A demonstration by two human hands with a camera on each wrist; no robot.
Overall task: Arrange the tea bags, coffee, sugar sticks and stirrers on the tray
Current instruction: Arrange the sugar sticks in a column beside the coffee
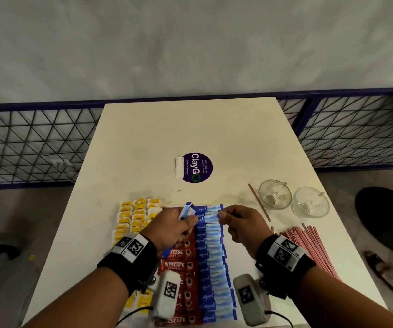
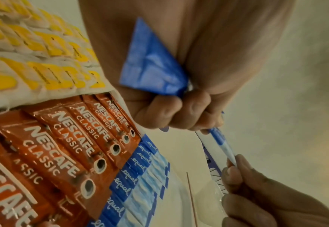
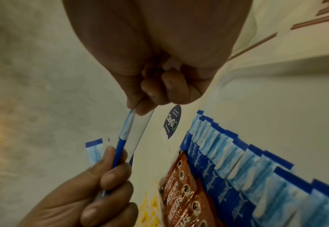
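Observation:
Three rows lie side by side on the white table: yellow tea bags (image 1: 138, 216) at left, red Nescafe coffee sticks (image 1: 179, 263) in the middle, blue Equal sugar sticks (image 1: 212, 256) at right. The tray beneath them is hard to make out. My left hand (image 1: 190, 218) grips a small bunch of blue sugar sticks (image 2: 151, 66) above the far end of the rows. My right hand (image 1: 222, 215) pinches the pale end of one sugar stick (image 3: 124, 135), whose dark end sits in the left hand's fingers (image 3: 109, 169). Red stirrers (image 1: 309, 242) lie piled on the table to the right.
Two glass cups (image 1: 274, 194) (image 1: 310, 201) stand at the right, beyond the stirrers, with one loose stirrer (image 1: 259, 202) beside them. A round ClayGo sticker (image 1: 196, 167) marks the table's middle. A dark stool (image 1: 384, 221) and a mesh railing (image 1: 37, 143) flank the table.

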